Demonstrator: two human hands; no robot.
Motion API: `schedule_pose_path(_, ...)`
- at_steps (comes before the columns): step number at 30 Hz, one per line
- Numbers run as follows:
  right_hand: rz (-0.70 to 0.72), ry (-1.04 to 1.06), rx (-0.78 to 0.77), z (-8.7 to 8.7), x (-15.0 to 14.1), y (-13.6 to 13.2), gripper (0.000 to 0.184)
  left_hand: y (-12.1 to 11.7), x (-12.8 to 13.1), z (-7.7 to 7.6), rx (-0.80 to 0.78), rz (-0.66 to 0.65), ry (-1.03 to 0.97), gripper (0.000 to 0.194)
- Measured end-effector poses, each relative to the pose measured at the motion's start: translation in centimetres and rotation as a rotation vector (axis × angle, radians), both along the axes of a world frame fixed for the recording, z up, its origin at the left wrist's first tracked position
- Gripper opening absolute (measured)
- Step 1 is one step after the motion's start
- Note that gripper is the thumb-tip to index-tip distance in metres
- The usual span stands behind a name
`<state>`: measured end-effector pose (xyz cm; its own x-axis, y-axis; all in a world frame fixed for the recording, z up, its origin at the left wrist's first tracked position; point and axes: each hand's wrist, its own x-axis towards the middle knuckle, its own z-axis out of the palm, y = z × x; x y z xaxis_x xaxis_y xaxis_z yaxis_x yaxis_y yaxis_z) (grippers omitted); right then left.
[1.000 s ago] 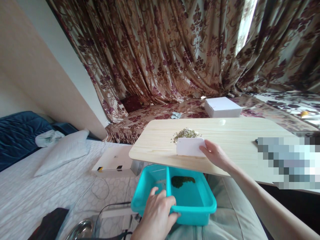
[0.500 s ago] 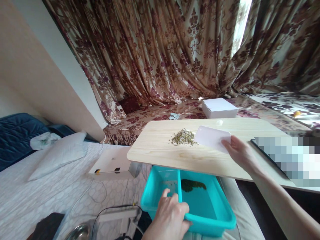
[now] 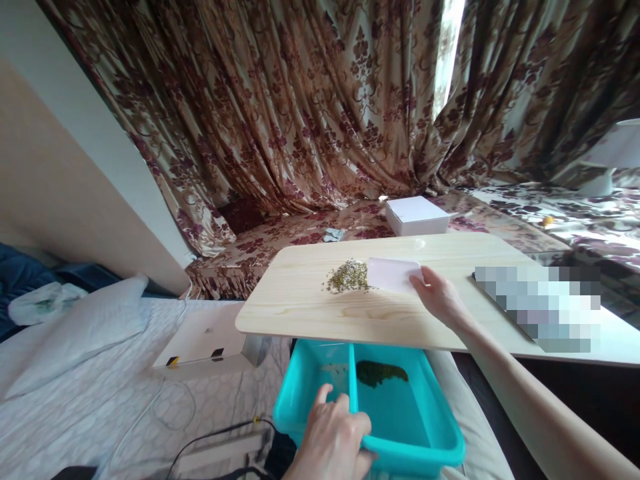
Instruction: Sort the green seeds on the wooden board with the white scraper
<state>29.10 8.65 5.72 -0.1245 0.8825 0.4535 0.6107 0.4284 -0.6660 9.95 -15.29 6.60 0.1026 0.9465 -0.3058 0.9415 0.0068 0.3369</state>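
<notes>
My right hand [image 3: 436, 293] pinches a thin, pale plastic scraper [image 3: 393, 275] by its right end. The scraper's left edge meets the right side of a loose pile of small green and whitish grains [image 3: 346, 277] on the light wooden tabletop [image 3: 320, 320]. Below the table's front edge sits a turquoise divided bin [image 3: 417, 452]. My left hand [image 3: 336, 430] is closed over the bin's near rim by the divider, its index finger sticking out over the left compartment. That compartment holds a few pale bits; dark green grains [image 3: 380, 373] lie at the far end of the right one.
A pixelated flat object [image 3: 540, 310] lies on the table's right side. Behind the table stands a white box [image 3: 417, 215]. At left is a bed with a pillow [image 3: 85, 333], a white case [image 3: 207, 337] and cables [image 3: 210, 433].
The view has turned a little to the right. My right hand has moved the scraper slightly away from me, against the pile's right side. My left hand stays on the bin.
</notes>
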Motion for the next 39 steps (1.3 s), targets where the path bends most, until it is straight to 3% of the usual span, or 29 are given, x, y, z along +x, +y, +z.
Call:
schedule_pose_path(19, 0.043, -0.083, 0.004, 0.2, -1.1, -0.1, 0.019, -0.2, 0.1, 0.2, -0.004, 0.008, -0.01, 0.007)
schedule_pose_path(24, 0.098, -0.069, 0.001, 0.1, -0.5, -0.4, 0.021, -0.2, 0.0, -0.2, 0.034, 0.002, -0.017, 0.008)
schedule_pose_path(39, 0.083, -0.038, -0.049, 0.2, 0.9, -1.3, 0.022, -0.3, 0.0, 0.1, 0.029, -0.006, 0.008, 0.007)
